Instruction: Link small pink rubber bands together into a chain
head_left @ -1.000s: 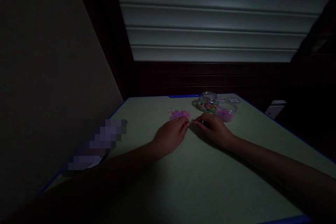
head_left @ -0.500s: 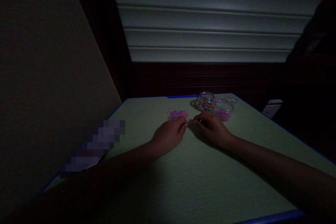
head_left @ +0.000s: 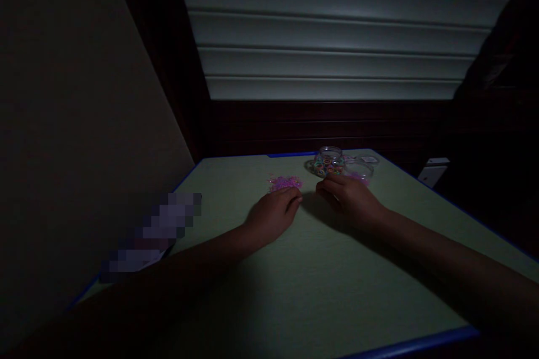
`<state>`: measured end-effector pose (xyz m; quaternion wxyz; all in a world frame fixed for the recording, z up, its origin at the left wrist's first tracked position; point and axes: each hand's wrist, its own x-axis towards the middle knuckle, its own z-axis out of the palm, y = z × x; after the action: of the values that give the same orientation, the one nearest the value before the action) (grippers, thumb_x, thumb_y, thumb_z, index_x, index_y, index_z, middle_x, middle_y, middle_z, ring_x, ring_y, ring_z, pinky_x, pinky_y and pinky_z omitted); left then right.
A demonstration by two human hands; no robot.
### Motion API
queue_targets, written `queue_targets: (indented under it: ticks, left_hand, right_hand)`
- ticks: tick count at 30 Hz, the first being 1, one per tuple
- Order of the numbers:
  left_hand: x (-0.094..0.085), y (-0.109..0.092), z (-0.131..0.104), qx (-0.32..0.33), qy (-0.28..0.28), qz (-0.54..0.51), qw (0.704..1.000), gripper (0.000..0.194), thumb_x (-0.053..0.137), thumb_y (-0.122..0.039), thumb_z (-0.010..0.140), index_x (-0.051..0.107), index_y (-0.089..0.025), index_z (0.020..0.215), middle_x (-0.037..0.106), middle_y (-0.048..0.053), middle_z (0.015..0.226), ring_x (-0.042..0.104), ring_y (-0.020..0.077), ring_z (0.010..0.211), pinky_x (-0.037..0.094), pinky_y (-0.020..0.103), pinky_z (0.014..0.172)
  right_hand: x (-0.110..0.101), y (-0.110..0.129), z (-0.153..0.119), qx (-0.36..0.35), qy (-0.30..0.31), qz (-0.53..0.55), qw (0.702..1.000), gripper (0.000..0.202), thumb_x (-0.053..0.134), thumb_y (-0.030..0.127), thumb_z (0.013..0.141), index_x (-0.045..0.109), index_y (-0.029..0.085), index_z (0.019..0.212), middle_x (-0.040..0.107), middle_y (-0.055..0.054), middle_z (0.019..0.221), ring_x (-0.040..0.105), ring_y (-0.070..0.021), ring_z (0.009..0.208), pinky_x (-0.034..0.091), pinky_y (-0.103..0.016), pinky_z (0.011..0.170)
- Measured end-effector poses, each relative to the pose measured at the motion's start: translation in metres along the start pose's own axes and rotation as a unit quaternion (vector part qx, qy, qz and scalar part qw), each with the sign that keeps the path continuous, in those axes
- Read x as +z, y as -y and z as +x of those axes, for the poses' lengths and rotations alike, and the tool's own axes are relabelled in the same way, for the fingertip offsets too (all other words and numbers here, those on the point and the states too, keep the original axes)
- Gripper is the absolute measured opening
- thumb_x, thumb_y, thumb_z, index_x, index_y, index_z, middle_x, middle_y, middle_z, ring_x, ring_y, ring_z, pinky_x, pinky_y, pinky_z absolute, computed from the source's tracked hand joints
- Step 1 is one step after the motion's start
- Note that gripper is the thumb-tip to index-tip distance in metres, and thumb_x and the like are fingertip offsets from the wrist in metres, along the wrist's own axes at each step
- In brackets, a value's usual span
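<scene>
My left hand is at the near edge of a small pile of pink and purple bits, thumb and fingers pinched together. Anything in the pinch is too small to make out. To its right, a short gap away, my right hand has its fingers curled and brought together over the table. What it holds, if anything, is hidden. Just beyond the right hand stand a clear jar with many coloured rings and a low clear tub with pink bits, partly covered by the hand.
The pale green table has a blue edge. A clear lid with a label lies behind the tub. A blurred-out object lies at the left edge. Off the table's right side is a white box. Dim light.
My right hand has drawn away to the right from my left, widening the gap. The thin strand seen between the fingertips no longer shows. My left hand has stayed nearly still.
</scene>
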<state>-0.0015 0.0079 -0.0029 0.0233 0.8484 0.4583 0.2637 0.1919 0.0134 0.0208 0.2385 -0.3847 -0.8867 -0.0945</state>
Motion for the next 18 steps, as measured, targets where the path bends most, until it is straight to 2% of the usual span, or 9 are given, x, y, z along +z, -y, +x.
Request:
queue_targets:
  ticks: [5, 9, 18]
  left_hand:
    - [0.001, 0.002, -0.001, -0.011, 0.001, -0.004, 1.000, 0.021, 0.032, -0.030, 0.085, 0.051, -0.020, 0.083, 0.057, 0.001, 0.079, 0.052, 0.0133, 0.069, 0.038, 0.023, 0.061]
    - [0.000, 0.002, -0.002, -0.009, 0.002, -0.005, 1.000, 0.021, 0.032, -0.030, 0.085, 0.051, -0.021, 0.083, 0.057, 0.001, 0.077, 0.052, 0.0131, 0.069, 0.037, 0.023, 0.061]
    - [-0.001, 0.002, -0.002, -0.014, 0.008, -0.006, 1.000, 0.019, 0.034, -0.029, 0.084, 0.051, -0.021, 0.084, 0.057, 0.000, 0.077, 0.052, 0.0128, 0.069, 0.038, 0.023, 0.062]
  right_hand:
    - [-0.021, -0.019, 0.004, 0.029, -0.034, -0.115, 0.992, 0.022, 0.039, 0.023, 0.084, 0.060, 0.017, 0.089, 0.058, -0.010, 0.085, 0.051, -0.0188, 0.076, 0.032, -0.029, 0.067]
    - [-0.038, -0.036, 0.005, 0.065, -0.048, -0.189, 0.979, 0.022, 0.041, 0.024, 0.083, 0.062, 0.015, 0.085, 0.058, -0.010, 0.077, 0.051, -0.0199, 0.073, 0.030, -0.030, 0.065]
    - [-0.053, -0.046, 0.001, 0.170, -0.016, -0.290, 0.942, 0.027, 0.037, 0.023, 0.082, 0.062, 0.014, 0.076, 0.060, -0.008, 0.077, 0.053, -0.0184, 0.071, 0.027, -0.029, 0.061]
